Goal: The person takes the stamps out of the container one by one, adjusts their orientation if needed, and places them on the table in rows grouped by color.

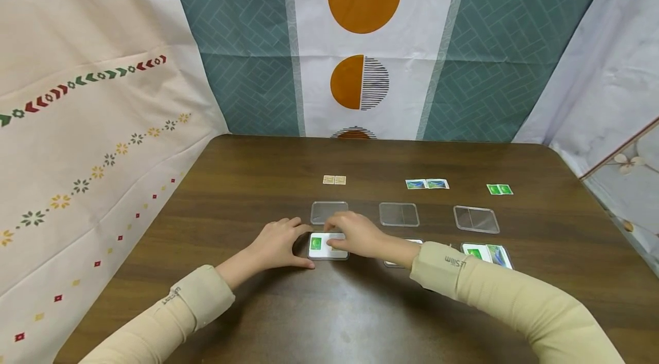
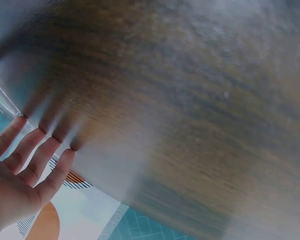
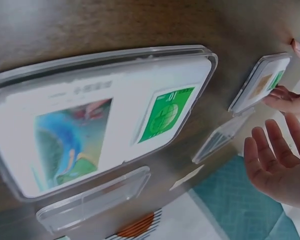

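Note:
On the table sits a clear plastic case (image 1: 328,257) with a white card, a green stamp (image 1: 316,244) and a brown stamp (image 3: 261,86). My left hand (image 1: 276,245) spreads its thumb and index finger around the case's left end, at its corners. In the left wrist view the other fingertips (image 2: 49,139) rest on the table. My right hand (image 1: 357,235) hovers over the case's right half, thumb and index finger apart above the card, partly hiding the brown stamp. Whether those fingertips touch the card is unclear.
Three clear lids (image 1: 399,214) lie in a row behind. Farther back are pairs of brown stamps (image 1: 334,179), blue stamps (image 1: 427,184) and green stamps (image 1: 499,189). Two filled cases (image 1: 486,254) sit to the right, one partly under my right forearm. Curtains hang past the table's far edge.

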### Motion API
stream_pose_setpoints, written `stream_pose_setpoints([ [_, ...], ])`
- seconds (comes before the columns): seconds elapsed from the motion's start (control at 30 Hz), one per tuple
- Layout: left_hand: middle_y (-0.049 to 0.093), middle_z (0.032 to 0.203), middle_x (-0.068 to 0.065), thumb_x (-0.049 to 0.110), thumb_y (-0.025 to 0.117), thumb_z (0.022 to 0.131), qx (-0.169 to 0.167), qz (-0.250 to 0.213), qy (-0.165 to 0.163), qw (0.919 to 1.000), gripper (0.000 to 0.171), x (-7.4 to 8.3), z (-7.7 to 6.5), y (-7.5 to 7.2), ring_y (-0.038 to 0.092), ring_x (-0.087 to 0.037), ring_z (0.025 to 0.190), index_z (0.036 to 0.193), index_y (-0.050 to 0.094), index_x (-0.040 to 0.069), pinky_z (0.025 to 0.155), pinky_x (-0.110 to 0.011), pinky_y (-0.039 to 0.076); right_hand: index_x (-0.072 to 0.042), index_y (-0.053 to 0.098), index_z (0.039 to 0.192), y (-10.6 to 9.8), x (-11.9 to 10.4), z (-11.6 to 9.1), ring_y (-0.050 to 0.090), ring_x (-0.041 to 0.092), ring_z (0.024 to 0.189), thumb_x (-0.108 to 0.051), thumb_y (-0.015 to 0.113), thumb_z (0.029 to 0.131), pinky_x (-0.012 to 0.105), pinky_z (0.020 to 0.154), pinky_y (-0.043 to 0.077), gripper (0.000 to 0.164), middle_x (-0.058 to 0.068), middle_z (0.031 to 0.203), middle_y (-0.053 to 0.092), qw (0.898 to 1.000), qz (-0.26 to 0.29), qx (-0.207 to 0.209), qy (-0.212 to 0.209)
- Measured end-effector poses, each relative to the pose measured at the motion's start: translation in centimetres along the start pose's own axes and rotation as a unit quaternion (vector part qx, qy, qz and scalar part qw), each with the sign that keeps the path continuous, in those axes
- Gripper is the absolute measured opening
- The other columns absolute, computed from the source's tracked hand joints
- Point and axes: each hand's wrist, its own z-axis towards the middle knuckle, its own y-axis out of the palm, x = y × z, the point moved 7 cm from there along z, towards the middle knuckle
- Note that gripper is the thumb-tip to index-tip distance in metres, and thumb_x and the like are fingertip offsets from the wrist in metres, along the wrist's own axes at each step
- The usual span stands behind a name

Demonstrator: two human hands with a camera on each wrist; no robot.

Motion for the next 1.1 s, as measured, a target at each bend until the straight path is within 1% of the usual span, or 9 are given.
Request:
stream_pose_setpoints([
  [0.17,0.060,0.094,0.000,0.066,0.072,0.064,-0.002,0.003,0.002,1.0000,0.074,0.1,0.2,0.0,0.060,-0.020,0.080,0.118,0.063,0.017,0.064,-0.036,0.049,-0.006,0.067,0.096,0.7,0.2,0.5,0.063,0.023,0.094,-0.016,0.072,0.081,0.037,0.079,0.052,0.019,0.006,0.100,0.067,1.000,0.003,-0.011,0.013],
  [0.3,0.059,0.091,0.002,0.066,0.071,0.065,-0.007,0.003,0.003,1.0000,0.074,0.3,0.1,0.1,0.058,-0.018,0.077,0.120,0.063,0.018,0.062,-0.033,0.048,-0.006,0.067,0.096,1.5,0.0,0.9,0.062,0.023,0.093,-0.017,0.073,0.080,0.035,0.077,0.052,0.021,0.006,0.100,0.066,1.000,-0.007,-0.016,0.022],
  [0.43,0.057,0.086,0.004,0.064,0.071,0.067,-0.004,0.006,0.002,1.0000,0.070,0.3,0.0,0.0,0.056,-0.015,0.073,0.118,0.064,0.017,0.059,-0.029,0.045,-0.006,0.067,0.093,1.9,-0.3,1.3,0.061,0.022,0.087,-0.019,0.076,0.078,0.033,0.071,0.051,0.021,0.005,0.096,0.065,1.000,-0.019,-0.009,0.022],
  [0.6,0.058,0.086,0.003,0.061,0.071,0.070,0.002,0.019,0.005,0.9998,0.065,0.3,0.0,-0.3,0.059,-0.016,0.074,0.115,0.065,0.014,0.059,-0.031,0.047,-0.008,0.067,0.087,1.9,-0.3,1.9,0.059,0.020,0.081,-0.021,0.078,0.076,0.030,0.065,0.048,0.020,0.004,0.090,0.064,0.999,-0.035,0.002,0.035],
  [0.77,0.057,0.085,0.003,0.060,0.071,0.070,0.003,0.021,0.003,0.9998,0.065,0.3,0.1,-0.4,0.058,-0.017,0.073,0.115,0.065,0.014,0.058,-0.030,0.046,-0.010,0.068,0.083,2.1,-0.1,2.3,0.057,0.020,0.079,-0.022,0.078,0.075,0.031,0.064,0.047,0.018,0.003,0.086,0.063,0.997,-0.047,0.000,0.053],
  [0.97,0.056,0.084,0.003,0.061,0.071,0.070,0.001,0.019,0.005,0.9998,0.066,0.3,0.1,-0.3,0.057,-0.015,0.072,0.116,0.065,0.015,0.056,-0.028,0.044,-0.011,0.067,0.081,2.5,0.0,2.4,0.057,0.020,0.079,-0.023,0.079,0.074,0.031,0.066,0.047,0.018,0.004,0.089,0.064,0.997,-0.044,-0.004,0.070],
  [1.1,0.057,0.086,0.003,0.061,0.071,0.070,-0.002,0.017,0.002,0.9999,0.067,0.2,0.1,-0.2,0.058,-0.016,0.073,0.116,0.065,0.014,0.058,-0.029,0.046,-0.011,0.067,0.080,2.7,0.0,2.5,0.055,0.019,0.078,-0.023,0.080,0.074,0.030,0.064,0.047,0.018,0.004,0.088,0.063,0.996,-0.054,-0.004,0.078],
])
